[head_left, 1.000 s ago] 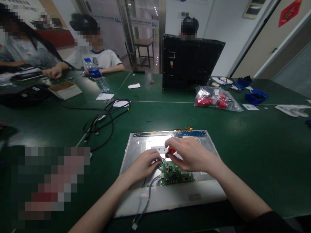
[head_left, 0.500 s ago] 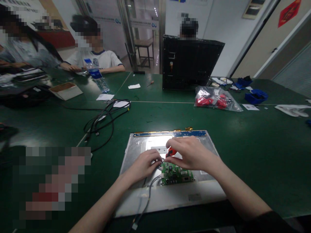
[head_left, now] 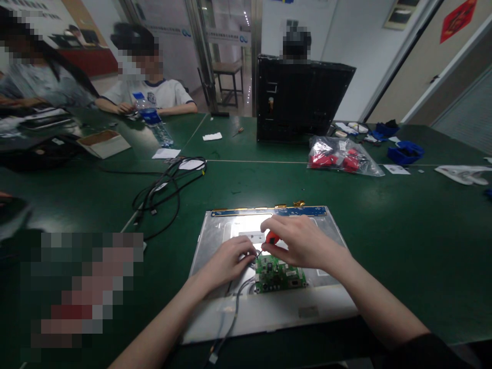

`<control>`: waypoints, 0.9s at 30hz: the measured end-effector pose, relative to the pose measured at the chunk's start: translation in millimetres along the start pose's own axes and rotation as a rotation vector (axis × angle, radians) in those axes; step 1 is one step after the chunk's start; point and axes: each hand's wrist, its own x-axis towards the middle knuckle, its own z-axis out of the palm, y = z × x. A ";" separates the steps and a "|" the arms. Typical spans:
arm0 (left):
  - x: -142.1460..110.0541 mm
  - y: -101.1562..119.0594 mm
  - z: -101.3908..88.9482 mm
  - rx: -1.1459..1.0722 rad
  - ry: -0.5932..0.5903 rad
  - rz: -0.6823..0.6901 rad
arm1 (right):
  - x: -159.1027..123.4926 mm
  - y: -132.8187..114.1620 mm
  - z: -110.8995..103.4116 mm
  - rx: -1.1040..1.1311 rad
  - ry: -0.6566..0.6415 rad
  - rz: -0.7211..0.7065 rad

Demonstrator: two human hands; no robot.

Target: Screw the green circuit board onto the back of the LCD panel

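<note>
My right hand point(head_left: 298, 241) is closed round the red and black handle of a screwdriver point(head_left: 272, 238). Its thin shaft slants down to the upper left corner of a green circuit board point(head_left: 280, 274). Beside that corner my left hand point(head_left: 235, 259) has its thumb and fingers pinched together close to the shaft; whatever sits between them is hidden. The board lies on the silvery back of a flat display panel point(head_left: 215, 236), which has a blue strip point(head_left: 265, 211) along its far edge. A thin grey cable point(head_left: 236, 312) runs from the board over the panel's near edge.
Black cables point(head_left: 169, 189) lie coiled on the green table point(head_left: 238, 179) at left. Farther off are a water bottle point(head_left: 151, 118), an open box point(head_left: 103, 143), a black monitor housing point(head_left: 302, 100) and a plastic bag of red parts point(head_left: 342, 156). Several people sit around the table.
The red screwdriver handle turns slightly within my right hand, whose fingers shift a little. My left hand and the board stay in place. Across the table, a person's hand has moved toward the bottle.
</note>
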 end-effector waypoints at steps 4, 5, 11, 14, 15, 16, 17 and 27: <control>0.5 -0.1 0.0 0.014 -0.002 -0.005 | -0.3 1.1 2.2 -0.043 -0.010 -0.004; 0.7 0.2 0.0 0.016 0.001 -0.003 | -0.4 1.2 2.0 -0.041 -0.016 -0.001; 0.9 2.0 -0.3 0.017 0.017 0.010 | -2.4 0.8 -3.4 0.061 -0.023 -0.038; 0.8 1.8 -0.3 0.016 0.016 0.007 | -2.5 0.2 -4.1 0.090 -0.026 -0.050; 0.7 1.6 -0.3 0.016 0.014 0.006 | -2.2 0.1 -3.7 0.092 -0.031 -0.046; 0.6 1.3 -0.3 0.015 0.011 0.004 | -1.7 0.0 -3.1 0.088 -0.036 -0.041; 0.5 1.0 -0.2 0.015 0.006 0.003 | -1.2 -0.2 -2.3 0.079 -0.038 -0.034; -0.3 1.3 -0.6 0.024 0.001 -0.005 | 0.3 0.3 0.6 -0.029 -0.054 0.027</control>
